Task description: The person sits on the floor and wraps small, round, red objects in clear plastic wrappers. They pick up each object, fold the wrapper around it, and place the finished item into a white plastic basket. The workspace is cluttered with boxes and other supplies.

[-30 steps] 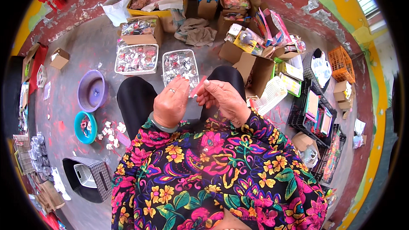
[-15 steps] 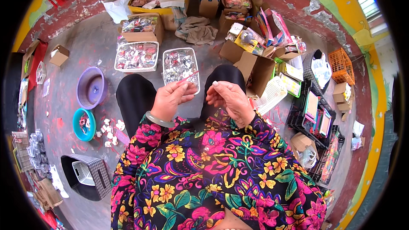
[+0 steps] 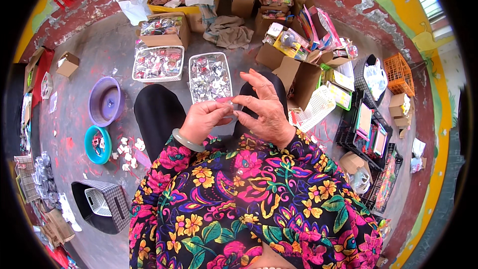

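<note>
Our right hand (image 3: 266,114) has moved left to our left hand (image 3: 201,118), whose fingers clamp the pink strip (image 3: 225,99) between them; the right fingers' hold we cannot tell. Slack pinching could drop it.

Left grip (image 3: 203,120), right grip (image 3: 268,115) (close together)

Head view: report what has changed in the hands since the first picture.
The left hand, flat beside the pink strip at first, now pinches it. The right hand held the strip at first, was apart from it half a second ago, and has now moved left to meet the left hand. The white basket, purple basin and teal basin stay put.
</note>
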The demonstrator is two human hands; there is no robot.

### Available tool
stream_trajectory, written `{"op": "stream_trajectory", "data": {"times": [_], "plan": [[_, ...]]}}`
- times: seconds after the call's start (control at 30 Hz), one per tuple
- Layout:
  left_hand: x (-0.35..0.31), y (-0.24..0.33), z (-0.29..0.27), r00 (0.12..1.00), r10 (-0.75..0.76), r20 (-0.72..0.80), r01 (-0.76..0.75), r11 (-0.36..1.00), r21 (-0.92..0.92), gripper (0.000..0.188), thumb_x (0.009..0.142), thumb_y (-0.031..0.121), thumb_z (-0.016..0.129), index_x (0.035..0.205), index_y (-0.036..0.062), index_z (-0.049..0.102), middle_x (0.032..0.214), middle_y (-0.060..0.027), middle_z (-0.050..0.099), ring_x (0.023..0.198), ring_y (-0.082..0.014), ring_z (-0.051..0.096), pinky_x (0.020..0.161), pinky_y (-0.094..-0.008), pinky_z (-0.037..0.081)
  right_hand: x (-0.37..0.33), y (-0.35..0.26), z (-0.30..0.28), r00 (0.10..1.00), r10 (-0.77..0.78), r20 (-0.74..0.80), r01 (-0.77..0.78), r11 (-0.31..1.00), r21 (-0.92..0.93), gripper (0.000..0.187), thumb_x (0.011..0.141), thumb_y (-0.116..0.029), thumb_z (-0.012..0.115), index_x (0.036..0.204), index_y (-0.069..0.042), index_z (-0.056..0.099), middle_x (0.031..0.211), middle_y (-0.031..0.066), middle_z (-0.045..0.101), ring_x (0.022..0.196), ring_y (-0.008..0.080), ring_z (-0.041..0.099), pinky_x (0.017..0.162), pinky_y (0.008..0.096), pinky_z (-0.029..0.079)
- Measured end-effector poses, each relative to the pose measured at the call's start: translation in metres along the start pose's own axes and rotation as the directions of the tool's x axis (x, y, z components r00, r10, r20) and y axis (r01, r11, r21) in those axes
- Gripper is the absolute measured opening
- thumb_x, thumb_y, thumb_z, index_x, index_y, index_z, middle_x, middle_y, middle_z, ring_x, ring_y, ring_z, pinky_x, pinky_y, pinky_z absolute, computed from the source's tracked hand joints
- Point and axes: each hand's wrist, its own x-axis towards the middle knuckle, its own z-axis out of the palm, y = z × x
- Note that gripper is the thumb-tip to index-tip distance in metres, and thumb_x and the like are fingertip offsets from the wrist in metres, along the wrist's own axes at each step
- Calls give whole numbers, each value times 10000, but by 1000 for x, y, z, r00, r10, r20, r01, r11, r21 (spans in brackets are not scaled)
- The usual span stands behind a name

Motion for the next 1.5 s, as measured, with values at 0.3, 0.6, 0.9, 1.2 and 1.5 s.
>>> {"op": "stream_trajectory", "data": {"times": [0.3, 0.6, 0.9, 1.2, 1.5], "plan": [[-1, -7, 0, 988, 150, 44, -157, 952, 262, 206, 864, 60, 549, 1035, -41, 605, 928, -47, 622, 828, -87, 576, 746, -220, 478, -4, 10, 3, 996, -26, 81, 25, 1000, 6, 251, 647, -77, 692, 891, -100, 638, 1254, 147, 449, 1233, 353, 348, 977, 417, 317], [-2, -8, 4, 982, 187, 12, -183, 940, 289, 170, 825, 41, 594, 972, -32, 638, 838, -33, 623, 760, -68, 549, 673, -200, 447, -2, 4, 2, 997, 31, 64, -35, 997, 64, 224, 661, -65, 671, 880, -100, 641, 1238, 148, 464, 1215, 360, 364, 983, 420, 319], [-4, -6, 6, 973, 232, 1, -223, 937, 270, 169, 820, 39, 600, 966, -35, 641, 849, -43, 637, 749, -69, 552, 662, -195, 448, -4, 8, 4, 998, 36, 60, -40, 996, 83, 279, 646, -53, 672, 918, -106, 643, 1218, 152, 483, 1220, 355, 362, 983, 417, 319], [-3, -9, 3, 985, 170, -38, -163, 977, 139, 190, 839, 46, 581, 996, -53, 623, 877, -73, 641, 793, -99, 584, 712, -211, 472, -5, 9, 4, 996, 26, 85, -31, 998, 56, 307, 664, -63, 659, 968, -75, 624, 1187, 149, 502, 1194, 358, 388, 972, 420, 335], [-2, -12, -1, 977, 212, -29, -205, 967, 153, 191, 842, 19, 560, 1009, -53, 617, 897, -90, 641, 814, -116, 600, 737, -222, 485, -8, 15, 7, 997, 71, 22, -71, 997, 35, 243, 657, -43, 655, 894, -59, 604, 1105, 140, 554, 1135, 337, 450, 943, 397, 369]]}}
